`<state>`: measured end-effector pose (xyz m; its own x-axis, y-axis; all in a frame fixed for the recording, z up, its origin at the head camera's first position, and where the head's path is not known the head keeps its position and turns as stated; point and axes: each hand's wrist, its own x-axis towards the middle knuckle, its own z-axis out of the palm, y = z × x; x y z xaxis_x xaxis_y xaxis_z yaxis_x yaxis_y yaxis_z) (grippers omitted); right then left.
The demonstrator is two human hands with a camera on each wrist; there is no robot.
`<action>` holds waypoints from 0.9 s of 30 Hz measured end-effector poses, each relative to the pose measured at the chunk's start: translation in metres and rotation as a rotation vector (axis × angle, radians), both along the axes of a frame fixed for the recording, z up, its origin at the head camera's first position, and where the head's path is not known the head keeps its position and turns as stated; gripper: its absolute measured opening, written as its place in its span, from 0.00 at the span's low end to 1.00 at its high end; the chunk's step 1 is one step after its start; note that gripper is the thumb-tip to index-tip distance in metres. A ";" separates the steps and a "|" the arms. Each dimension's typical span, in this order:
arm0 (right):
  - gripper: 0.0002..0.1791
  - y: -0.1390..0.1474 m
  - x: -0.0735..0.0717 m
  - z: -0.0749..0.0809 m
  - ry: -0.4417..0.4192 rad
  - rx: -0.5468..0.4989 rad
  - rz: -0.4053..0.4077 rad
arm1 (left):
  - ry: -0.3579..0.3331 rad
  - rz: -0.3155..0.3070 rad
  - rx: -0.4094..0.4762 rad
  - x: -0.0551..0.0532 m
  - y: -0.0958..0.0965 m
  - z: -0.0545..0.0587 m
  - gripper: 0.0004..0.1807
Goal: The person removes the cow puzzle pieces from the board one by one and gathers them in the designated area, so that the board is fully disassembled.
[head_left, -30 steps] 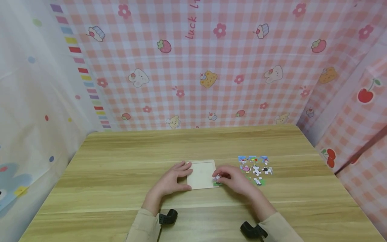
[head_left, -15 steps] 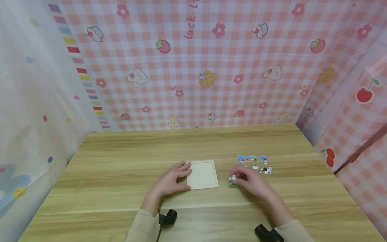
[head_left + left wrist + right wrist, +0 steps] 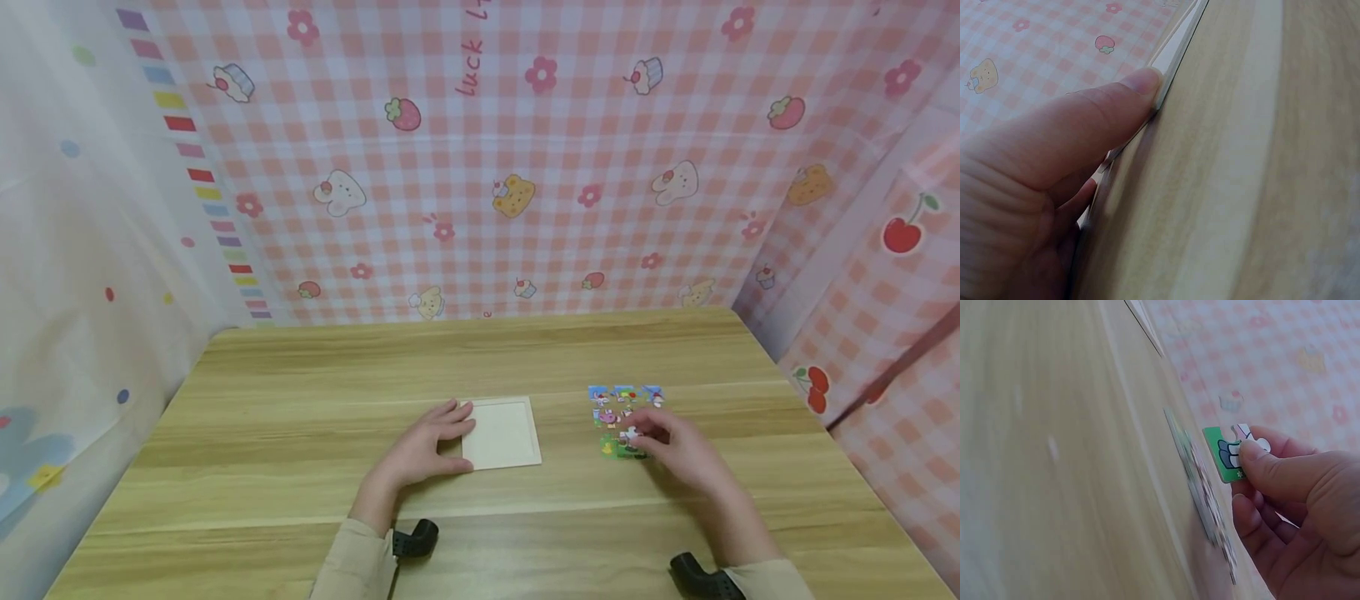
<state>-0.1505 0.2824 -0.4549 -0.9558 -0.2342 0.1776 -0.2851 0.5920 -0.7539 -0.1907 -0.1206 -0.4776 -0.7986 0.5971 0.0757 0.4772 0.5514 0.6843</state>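
My right hand [image 3: 686,454] pinches a jigsaw puzzle piece [image 3: 1224,456] between thumb and fingers, held above the tabletop. That piece is green, with a cartoon's grey-blue shoes on it. Below and around the hand in the head view lie several other puzzle pieces [image 3: 606,418] in loose rows, some hidden by the fingers. A shallow pale wooden puzzle tray [image 3: 498,435] lies flat at mid-table with no piece in it. My left hand [image 3: 420,443] rests along its left side, fingers spread; in the left wrist view the thumb [image 3: 1141,80] touches the tray's edge.
The wood-grain table [image 3: 360,358] extends around the tray and pieces. A pink checked cloth [image 3: 465,250] hangs behind it, with a pale curtain [image 3: 112,225] to the left. Black wrist mounts [image 3: 416,540] sit by both sleeves.
My right hand has carried the pinched puzzle piece from the tray's right corner rightward, over to the other pieces. My left hand stays on the tray.
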 end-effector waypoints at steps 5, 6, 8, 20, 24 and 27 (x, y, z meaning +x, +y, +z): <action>0.10 0.018 0.004 0.001 0.015 -0.008 -0.032 | -0.003 0.002 0.004 0.000 0.000 -0.001 0.37; 0.10 0.022 0.005 0.000 0.018 -0.008 -0.035 | -0.003 0.004 0.005 0.001 0.000 -0.001 0.37; 0.10 0.028 0.006 0.000 0.023 -0.009 -0.039 | -0.006 0.005 0.004 0.000 0.000 -0.001 0.37; 0.10 0.049 0.007 -0.008 -0.016 0.073 -0.093 | 0.001 0.001 -0.007 0.000 -0.001 -0.001 0.37; 0.10 0.048 0.007 -0.008 -0.021 0.109 -0.115 | -0.002 0.002 -0.004 -0.001 -0.001 -0.001 0.36; 0.10 0.047 0.007 -0.008 -0.028 0.138 -0.134 | -0.001 0.002 -0.003 -0.001 -0.001 -0.002 0.37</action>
<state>-0.1436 0.3293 -0.4627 -0.9841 -0.1249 0.1260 -0.1773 0.7213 -0.6695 -0.1916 -0.1212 -0.4792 -0.7998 0.5958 0.0734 0.4755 0.5542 0.6832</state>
